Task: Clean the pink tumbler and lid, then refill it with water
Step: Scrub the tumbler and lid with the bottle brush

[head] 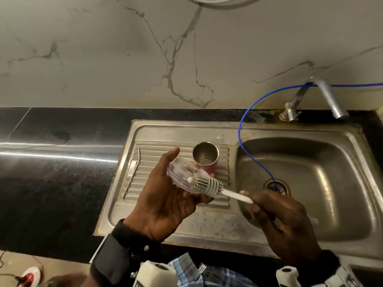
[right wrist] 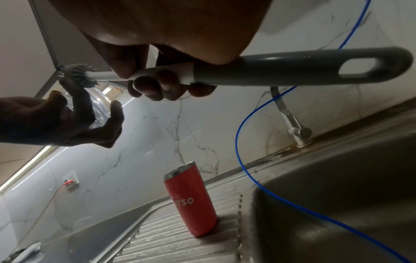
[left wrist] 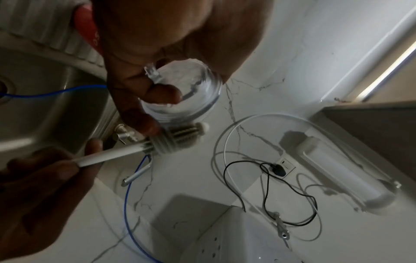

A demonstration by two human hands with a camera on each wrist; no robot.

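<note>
Brush on the lid, tumbler upright.
Left hand (head: 165,201) grips the clear lid (head: 182,177); right hand (head: 284,222) grips the brush (head: 209,186), head pointing left; pink tumbler (head: 205,156) stands mouth-up on the drainboard (head: 145,154).

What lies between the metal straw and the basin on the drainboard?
In the head view, the open pink tumbler stands between the metal straw and basin.

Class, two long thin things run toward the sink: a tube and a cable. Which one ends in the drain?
The blue tube: it loops down the wall into the drain. The white cable stays high on the wall.
</note>
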